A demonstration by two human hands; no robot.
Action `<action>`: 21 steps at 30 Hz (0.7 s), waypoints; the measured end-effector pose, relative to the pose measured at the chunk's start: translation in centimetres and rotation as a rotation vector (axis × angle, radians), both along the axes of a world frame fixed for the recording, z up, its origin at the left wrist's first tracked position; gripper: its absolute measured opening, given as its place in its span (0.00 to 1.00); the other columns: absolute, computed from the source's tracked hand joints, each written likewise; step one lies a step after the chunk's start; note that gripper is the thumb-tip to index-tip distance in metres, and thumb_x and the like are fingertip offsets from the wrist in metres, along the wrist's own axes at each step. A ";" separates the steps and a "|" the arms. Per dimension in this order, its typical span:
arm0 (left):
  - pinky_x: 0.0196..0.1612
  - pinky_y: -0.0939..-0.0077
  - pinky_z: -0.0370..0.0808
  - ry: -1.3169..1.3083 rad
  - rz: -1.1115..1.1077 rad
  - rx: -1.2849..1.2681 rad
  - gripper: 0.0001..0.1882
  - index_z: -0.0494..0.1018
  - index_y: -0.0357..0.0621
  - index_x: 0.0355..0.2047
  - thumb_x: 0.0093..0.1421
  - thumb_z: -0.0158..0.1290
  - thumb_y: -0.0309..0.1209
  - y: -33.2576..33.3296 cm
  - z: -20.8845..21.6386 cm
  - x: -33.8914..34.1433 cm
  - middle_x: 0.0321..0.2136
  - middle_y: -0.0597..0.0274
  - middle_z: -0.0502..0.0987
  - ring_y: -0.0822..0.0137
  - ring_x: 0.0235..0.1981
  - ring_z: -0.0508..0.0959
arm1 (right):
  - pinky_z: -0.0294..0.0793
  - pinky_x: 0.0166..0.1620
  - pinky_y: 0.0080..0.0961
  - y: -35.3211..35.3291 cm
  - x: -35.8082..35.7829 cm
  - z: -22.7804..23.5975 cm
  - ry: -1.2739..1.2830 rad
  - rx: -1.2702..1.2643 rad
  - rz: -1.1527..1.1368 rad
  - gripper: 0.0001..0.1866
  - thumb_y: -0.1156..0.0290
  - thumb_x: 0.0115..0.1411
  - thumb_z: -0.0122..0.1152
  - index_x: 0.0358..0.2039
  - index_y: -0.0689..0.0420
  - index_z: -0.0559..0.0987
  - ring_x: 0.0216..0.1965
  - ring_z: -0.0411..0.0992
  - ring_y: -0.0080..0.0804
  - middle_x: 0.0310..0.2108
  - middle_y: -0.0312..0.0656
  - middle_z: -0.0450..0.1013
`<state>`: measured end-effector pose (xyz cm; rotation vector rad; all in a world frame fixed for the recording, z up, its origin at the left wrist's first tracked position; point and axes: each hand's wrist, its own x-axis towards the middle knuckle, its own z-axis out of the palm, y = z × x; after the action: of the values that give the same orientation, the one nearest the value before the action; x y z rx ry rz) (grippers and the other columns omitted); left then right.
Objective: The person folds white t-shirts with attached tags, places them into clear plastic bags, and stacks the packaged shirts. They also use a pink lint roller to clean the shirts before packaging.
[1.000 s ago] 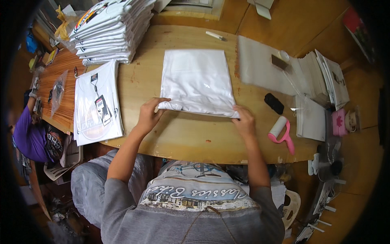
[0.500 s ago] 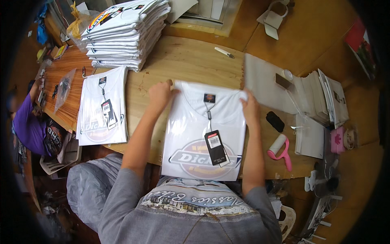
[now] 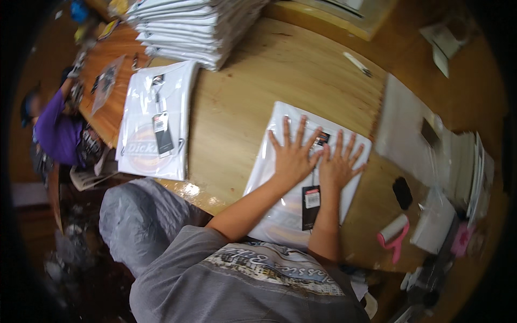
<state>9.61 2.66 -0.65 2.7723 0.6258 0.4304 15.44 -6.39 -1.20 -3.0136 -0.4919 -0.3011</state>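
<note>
Nearest the person, a black hang tag [image 3: 311, 206] lies on the near half of a bagged white shirt [image 3: 280, 215], which sits on the wooden table [image 3: 242, 102] with its long axis running from the near table edge away and slightly right. Both hands rest flat on the far half of that packet: the left hand [image 3: 293, 156] and the right hand [image 3: 338, 166] lie side by side, almost touching, fingers spread wide and pointing away, palms down, gripping nothing. The packet lies directly under the fingers and reaches beyond them a little at its far edge — neither hand is clearly nearer that edge, though the left sits a touch farther along. To the right, near the table's edge, lie a pink-handled lint roller [image 3: 393, 236] and a small black object [image 3: 402, 192]. To the left, well apart, lies a second bagged shirt [image 3: 156, 129] with its own tag. Farther off, a tall stack of bagged shirts [image 3: 199, 27] stands at the far left, and a pen [image 3: 357, 63] lies far right
</note>
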 end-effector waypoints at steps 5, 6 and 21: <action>0.46 0.29 0.36 0.012 -0.001 -0.042 0.27 0.55 0.66 0.53 0.52 0.40 0.50 0.2 0.2 -0.2 0.58 0.58 0.42 0.43 0.58 0.35 | 0.34 0.53 0.58 0.4 -0.1 -0.1 0.008 -0.024 0.014 0.25 0.49 0.54 0.39 0.54 0.35 0.57 0.60 0.36 0.42 0.59 0.32 0.41; 0.46 0.29 0.36 0.017 0.001 -0.049 0.27 0.55 0.66 0.53 0.52 0.40 0.50 0.2 0.1 -0.2 0.58 0.58 0.42 0.43 0.58 0.35 | 0.34 0.53 0.59 0.4 0.0 -0.3 0.007 -0.030 0.014 0.25 0.49 0.54 0.39 0.54 0.35 0.57 0.60 0.36 0.42 0.59 0.32 0.41; 0.49 0.57 0.58 0.285 -0.118 -0.097 0.47 0.51 0.41 0.54 0.37 0.57 0.50 8.2 5.3 3.4 0.46 0.52 0.66 0.56 0.48 0.65 | 0.65 0.40 0.20 -4.4 4.2 0.0 0.533 1.002 0.177 0.17 0.80 0.47 0.54 0.39 0.66 0.66 0.37 0.68 0.29 0.34 0.45 0.69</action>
<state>13.01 10.84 4.63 2.7797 0.5237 -0.0214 19.61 -10.75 -1.20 -1.9402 -0.3821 0.2191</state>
